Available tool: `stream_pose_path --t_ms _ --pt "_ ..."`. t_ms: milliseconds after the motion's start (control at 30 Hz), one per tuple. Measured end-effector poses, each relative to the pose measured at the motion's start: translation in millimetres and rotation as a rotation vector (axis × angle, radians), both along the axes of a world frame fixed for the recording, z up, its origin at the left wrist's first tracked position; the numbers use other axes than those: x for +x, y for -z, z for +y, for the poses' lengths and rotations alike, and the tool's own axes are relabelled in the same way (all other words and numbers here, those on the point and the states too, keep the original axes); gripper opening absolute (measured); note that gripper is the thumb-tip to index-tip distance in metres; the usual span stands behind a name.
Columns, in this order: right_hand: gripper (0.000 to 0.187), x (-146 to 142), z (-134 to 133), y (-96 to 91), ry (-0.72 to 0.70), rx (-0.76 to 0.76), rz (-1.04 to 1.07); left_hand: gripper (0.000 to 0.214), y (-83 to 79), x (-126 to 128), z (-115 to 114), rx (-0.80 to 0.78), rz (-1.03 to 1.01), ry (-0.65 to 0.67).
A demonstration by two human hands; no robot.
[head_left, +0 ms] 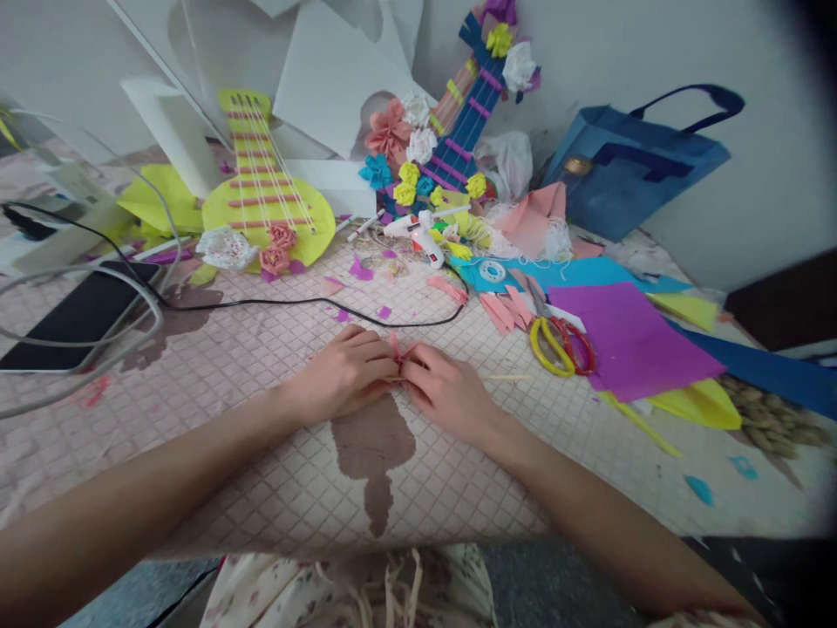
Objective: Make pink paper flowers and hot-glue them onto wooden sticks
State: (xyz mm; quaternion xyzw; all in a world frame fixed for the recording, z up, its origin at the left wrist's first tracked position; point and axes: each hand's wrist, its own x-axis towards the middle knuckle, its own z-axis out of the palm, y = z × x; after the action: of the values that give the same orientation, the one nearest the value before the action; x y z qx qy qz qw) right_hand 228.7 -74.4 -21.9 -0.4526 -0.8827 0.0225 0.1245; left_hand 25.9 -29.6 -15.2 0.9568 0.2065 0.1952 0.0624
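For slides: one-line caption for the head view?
Left hand and right hand pinch a pink paper piece on the table; scissors, glue gun nearby.

Pink paper strip (402, 351) matt; quilted cloth table cover (261, 366); glossy plastic scissors (561, 344).

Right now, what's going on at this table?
A person's left hand and right hand meet at the middle of the table, both pinching a small pink paper piece. Scissors lie at the edge of a purple sheet. Farther back are a glue gun, a yellow paper guitar and a blue guitar with paper flowers.
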Motion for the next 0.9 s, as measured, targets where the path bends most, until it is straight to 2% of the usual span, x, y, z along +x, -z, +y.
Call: stream_pose_path --t_ms 233,900 --pt "0.016 -0.8 -0.7 -0.2 -0.014 -0.040 0.035 0.016 2.3 3.0 -3.4 0.015 0.019 -0.077" --pt "0.016 -0.1 -1.0 0.3 -0.015 -0.061 0.066 0.017 1.4 4.6 -6.1 0.028 0.000 -0.105"
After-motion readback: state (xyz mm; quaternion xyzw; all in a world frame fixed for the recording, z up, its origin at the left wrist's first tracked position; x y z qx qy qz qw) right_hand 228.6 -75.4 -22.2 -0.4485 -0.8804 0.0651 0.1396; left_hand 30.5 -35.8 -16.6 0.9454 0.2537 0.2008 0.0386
